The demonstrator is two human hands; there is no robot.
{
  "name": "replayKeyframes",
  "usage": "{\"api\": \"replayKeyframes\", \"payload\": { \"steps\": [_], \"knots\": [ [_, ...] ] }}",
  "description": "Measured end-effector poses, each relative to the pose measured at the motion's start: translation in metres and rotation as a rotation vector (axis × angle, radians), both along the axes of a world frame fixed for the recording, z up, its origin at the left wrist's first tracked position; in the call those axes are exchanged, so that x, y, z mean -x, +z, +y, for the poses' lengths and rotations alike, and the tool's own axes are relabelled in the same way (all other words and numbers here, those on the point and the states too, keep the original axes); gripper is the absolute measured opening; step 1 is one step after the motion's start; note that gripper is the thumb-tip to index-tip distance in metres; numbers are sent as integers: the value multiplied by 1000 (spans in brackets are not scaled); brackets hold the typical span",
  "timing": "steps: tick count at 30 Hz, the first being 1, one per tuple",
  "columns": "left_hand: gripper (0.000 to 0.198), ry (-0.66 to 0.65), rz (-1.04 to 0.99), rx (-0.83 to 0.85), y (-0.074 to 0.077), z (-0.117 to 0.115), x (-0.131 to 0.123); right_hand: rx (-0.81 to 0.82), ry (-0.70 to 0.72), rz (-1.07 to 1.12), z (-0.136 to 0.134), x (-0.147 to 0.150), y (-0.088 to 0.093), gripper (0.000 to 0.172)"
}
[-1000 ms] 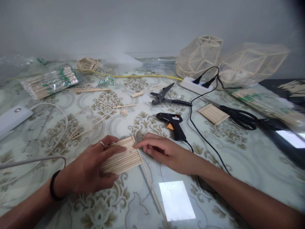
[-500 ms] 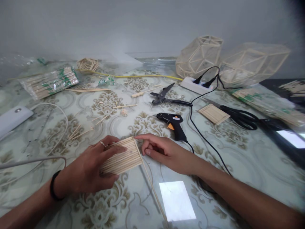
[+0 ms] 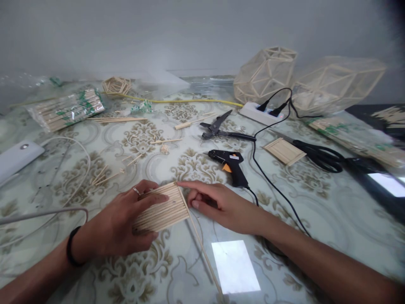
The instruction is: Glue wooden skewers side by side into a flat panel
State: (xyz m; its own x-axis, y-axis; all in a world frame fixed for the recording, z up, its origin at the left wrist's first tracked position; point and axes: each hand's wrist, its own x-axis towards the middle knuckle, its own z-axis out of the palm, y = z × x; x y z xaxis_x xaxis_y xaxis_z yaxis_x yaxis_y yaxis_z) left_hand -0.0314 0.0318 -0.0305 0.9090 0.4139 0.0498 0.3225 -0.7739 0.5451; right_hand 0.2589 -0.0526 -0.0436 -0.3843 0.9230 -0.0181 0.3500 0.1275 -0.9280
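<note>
A flat panel of glued wooden sticks [image 3: 164,207] lies on the patterned glass table. My left hand [image 3: 122,221] rests on its left part, fingers flat and pressing it down. My right hand [image 3: 218,203] lies just right of the panel; its index finger is stretched out and touches the panel's far right corner, the other fingers curled under. A long thin stick [image 3: 198,240] runs along the panel's right edge toward me.
A black hot glue gun [image 3: 229,164] lies just beyond my right hand, its cord trailing right. Pliers [image 3: 221,126], scissors [image 3: 319,157], a small stick panel [image 3: 284,151], a power strip [image 3: 257,113], stick polyhedra [image 3: 265,74], stick packs [image 3: 65,109] and loose sticks surround them.
My right index finger has stretched out and slid along the panel's right edge to its far corner. My left hand and the panel stay put.
</note>
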Motion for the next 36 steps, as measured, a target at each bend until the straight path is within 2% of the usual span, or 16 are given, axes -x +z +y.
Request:
{"api": "replayKeyframes", "payload": {
  "steps": [36],
  "knots": [
    [75,-10,7,6,-2,0,1,-110,42,-27,1,0,0,39]
  ]
}}
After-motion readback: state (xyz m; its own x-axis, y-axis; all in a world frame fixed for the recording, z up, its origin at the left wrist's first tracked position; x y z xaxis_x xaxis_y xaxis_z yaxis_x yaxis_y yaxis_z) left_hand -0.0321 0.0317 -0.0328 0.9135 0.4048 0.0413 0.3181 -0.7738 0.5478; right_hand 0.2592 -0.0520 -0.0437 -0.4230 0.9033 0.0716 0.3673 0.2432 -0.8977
